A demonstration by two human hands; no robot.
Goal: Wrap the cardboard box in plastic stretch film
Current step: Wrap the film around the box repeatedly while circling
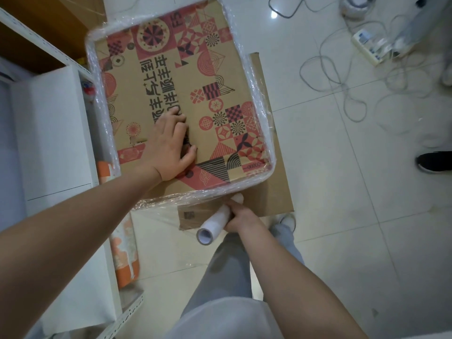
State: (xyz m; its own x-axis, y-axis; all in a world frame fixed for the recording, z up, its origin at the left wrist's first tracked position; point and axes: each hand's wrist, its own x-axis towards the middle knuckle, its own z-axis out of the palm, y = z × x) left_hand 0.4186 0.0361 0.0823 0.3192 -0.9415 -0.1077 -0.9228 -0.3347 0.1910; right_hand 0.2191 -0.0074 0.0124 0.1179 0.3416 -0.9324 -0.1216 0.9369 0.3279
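Clear film joins the cardboard box (181, 94), steadied under the flat-fingered left hand (168, 148), to the film roll (217, 222) gripped in the right hand (241, 218) just beside its near edge, roll axis slanting toward the box.

Bright, even indoor light w/ soft shadows.
You get ceiling-lamp glare on the floor tiles (274, 14), wide-angle bending at edges, slight blur top right.

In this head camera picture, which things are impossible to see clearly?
- Head view: lower sides of the cardboard box, hidden under its own top.
- Where the left hand touches the box top: hidden beneath the hand.
- Middle of the film roll: covered by the grip of the right hand.
- Power strip: blurred.
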